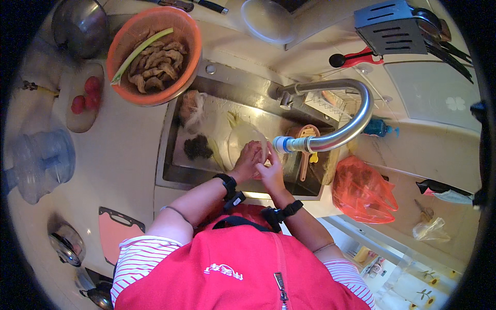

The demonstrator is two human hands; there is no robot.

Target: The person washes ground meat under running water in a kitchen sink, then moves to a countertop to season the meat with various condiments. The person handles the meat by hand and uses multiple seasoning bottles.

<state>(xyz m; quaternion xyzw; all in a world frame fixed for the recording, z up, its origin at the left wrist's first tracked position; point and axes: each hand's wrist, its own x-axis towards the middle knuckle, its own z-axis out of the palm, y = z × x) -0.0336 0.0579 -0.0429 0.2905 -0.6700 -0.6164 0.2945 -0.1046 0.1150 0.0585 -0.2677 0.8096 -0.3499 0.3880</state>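
My left hand (247, 161) and my right hand (271, 170) meet over the front of a stainless steel sink (248, 104). Between their fingers is a long, pale, leafy vegetable piece (264, 149), which arches up from the hands; its exact kind is unclear. Pale green strips (216, 153) lie on the sink floor to the left of my hands, beside a dark clump (198, 147). A clear plastic bag with something reddish-brown in it (192, 106) rests in the sink's far left corner. The faucet spout (285, 144) hangs just right of my hands.
An orange colander (116, 91) with brown curved food pieces and a green stalk stands back left. Red tomatoes (92, 85) sit on an oval board. A pinkish long-handled ladle (305, 166) lies at the sink's right. Beyond it are a red plastic bag (362, 190) and a soap bottle (375, 127).
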